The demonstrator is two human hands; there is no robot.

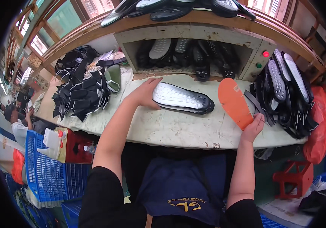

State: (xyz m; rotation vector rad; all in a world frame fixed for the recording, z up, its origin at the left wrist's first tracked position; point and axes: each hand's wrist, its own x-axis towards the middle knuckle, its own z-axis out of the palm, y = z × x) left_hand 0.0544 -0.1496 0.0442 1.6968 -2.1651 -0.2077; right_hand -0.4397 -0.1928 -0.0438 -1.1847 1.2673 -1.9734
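Step in hand, my read: handling one sole (181, 98) and one orange insert (232, 99) together, not yet joined. The sole lies flat on the bench (163, 133), studded white face up, dark edge around it, long axis left to right. The insert is held to its right, well apart from it.

Left hand (146, 94): wrapped round the sole's left end, partly open, fingers on the far side, thumb on the near side. Looks like a light hold.

Right hand (254, 127): closed in a pinch on the insert's near end, its broad end pointing far. A dark strap (254, 104) runs just right of it; can't tell if the fingers touch that too.

Bringing the two together would call for a steady left hold, a right-hand shift left, and matching ends. The insert looks thin; may flex if gripped only at one end.
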